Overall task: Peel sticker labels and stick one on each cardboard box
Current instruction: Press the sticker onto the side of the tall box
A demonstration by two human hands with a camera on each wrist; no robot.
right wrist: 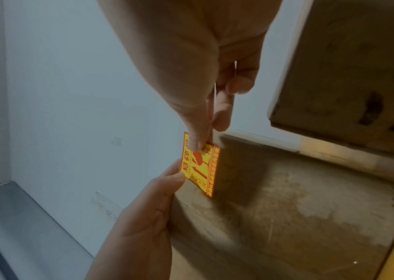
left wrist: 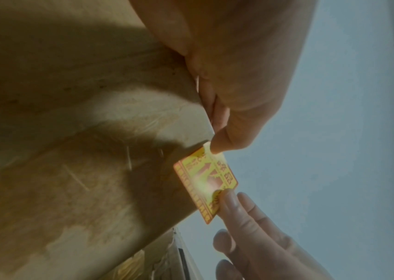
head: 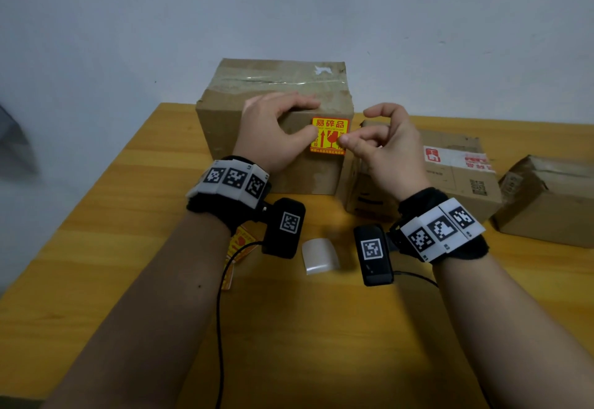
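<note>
A yellow-and-red fragile sticker (head: 329, 135) is held flat in front of the big cardboard box (head: 273, 164), near the front face's top right corner. My left hand (head: 313, 121) curls its fingers over the box's top edge and holds the sticker's left edge at the thumb tip (left wrist: 222, 144). My right hand (head: 348, 138) pinches the sticker's right edge between thumb and forefinger. In the right wrist view the sticker (right wrist: 200, 166) shows light through it, with one long edge close to the cardboard. Whether it is stuck down I cannot tell.
Two smaller boxes stand to the right: one with a white-and-red label (head: 456, 177), one plain (head: 546, 203). A white backing slip (head: 319, 256) lies on the wooden table (head: 128, 264) between my wrists. More yellow stickers (head: 238, 248) lie under my left wrist.
</note>
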